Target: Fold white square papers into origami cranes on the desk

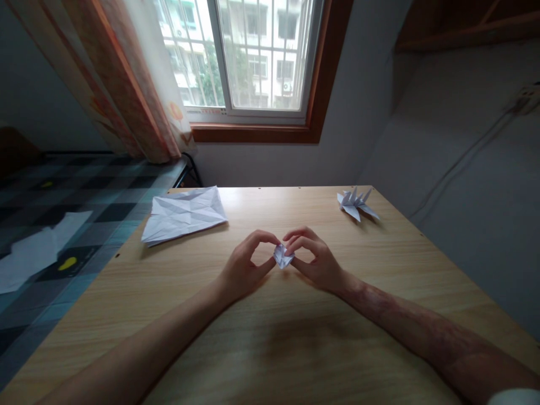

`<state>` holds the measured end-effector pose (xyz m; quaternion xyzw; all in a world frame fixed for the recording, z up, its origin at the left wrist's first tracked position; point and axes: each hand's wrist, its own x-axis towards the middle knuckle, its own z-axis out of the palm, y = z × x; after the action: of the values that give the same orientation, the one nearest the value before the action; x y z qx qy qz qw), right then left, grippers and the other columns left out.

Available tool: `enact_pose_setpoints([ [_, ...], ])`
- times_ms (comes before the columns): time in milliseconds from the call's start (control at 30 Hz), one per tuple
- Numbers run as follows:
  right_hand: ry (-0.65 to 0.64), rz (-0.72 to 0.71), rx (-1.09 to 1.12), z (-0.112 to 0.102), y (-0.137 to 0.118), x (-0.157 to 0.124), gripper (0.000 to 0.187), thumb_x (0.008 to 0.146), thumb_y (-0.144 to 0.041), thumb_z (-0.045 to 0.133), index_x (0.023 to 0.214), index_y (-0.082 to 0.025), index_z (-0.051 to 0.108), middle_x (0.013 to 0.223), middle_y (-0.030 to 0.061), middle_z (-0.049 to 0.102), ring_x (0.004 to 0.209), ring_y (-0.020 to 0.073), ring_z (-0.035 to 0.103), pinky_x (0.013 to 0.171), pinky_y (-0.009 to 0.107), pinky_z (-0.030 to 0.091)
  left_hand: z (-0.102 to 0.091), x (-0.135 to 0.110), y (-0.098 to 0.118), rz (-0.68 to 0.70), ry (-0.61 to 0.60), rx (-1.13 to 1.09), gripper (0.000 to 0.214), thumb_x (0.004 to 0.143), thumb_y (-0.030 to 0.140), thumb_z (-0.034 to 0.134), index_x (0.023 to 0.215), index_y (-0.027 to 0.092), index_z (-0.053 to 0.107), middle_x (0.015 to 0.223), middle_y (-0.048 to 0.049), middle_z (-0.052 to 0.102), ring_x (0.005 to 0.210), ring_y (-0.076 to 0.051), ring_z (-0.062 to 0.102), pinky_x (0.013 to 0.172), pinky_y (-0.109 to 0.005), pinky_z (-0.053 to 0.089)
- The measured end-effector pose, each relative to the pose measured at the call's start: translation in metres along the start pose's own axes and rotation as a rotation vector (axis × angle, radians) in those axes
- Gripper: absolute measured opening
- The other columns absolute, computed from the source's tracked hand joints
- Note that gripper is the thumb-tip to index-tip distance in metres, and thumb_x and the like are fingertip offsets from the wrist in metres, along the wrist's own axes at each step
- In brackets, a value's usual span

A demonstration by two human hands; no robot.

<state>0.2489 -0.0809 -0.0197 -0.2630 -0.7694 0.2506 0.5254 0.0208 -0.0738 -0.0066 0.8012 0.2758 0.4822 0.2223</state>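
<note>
A small piece of folded white paper [283, 257] is held between my two hands, just above the middle of the wooden table. My left hand [248, 261] pinches its left side between thumb and forefinger. On the other side, my right hand [316, 259] grips it with the thumb below and fingers on top. Pale creases and facets show on the paper; parts of it are hidden behind my fingertips. Farther back on the right rests a spiky folded paper figure [356, 203]. Creased white sheets [188, 211] lie at the table's back left.
The wooden table [236, 360] reaches back toward the wall under a barred window [261, 56]. To the left is a bed with a checked cover [105, 194] and loose white paper [31, 253]. A cable [459, 163] hangs along the right wall.
</note>
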Motion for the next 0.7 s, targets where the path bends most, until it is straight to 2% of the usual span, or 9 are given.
enact_pose_setpoints([
  [267,-0.010,-0.016,-0.008,-0.0007,0.0014,0.0008,0.008,0.101,-0.021,0.079,0.099,-0.027,0.074,0.119,0.0080,0.077,0.113,0.0249,0.074,0.100,0.045,0.061,-0.0012,0.0012,-0.0022,0.090,-0.002,0.032,0.018,0.099,0.014,0.078,0.115,0.022,0.072,0.112,-0.0071,0.075,0.106,-0.022,0.074,0.095,-0.036,0.060],
  [467,-0.023,-0.043,-0.029,-0.0005,0.0016,0.0006,0.015,0.098,-0.014,0.080,0.098,-0.026,0.072,0.126,0.0079,0.077,0.119,0.0259,0.073,0.104,0.046,0.058,-0.0011,0.0012,-0.0031,0.106,0.018,0.048,0.015,0.099,0.014,0.079,0.110,0.022,0.073,0.108,-0.0058,0.074,0.100,-0.020,0.074,0.089,-0.032,0.060],
  [700,0.020,-0.022,0.012,0.0010,0.0032,-0.0001,0.014,0.098,-0.015,0.080,0.096,-0.026,0.071,0.113,0.0064,0.075,0.106,0.0230,0.074,0.095,0.040,0.060,-0.0015,0.0018,0.0009,0.077,0.006,0.028,0.016,0.097,0.012,0.080,0.109,0.021,0.073,0.105,-0.0053,0.075,0.098,-0.019,0.073,0.089,-0.033,0.060],
])
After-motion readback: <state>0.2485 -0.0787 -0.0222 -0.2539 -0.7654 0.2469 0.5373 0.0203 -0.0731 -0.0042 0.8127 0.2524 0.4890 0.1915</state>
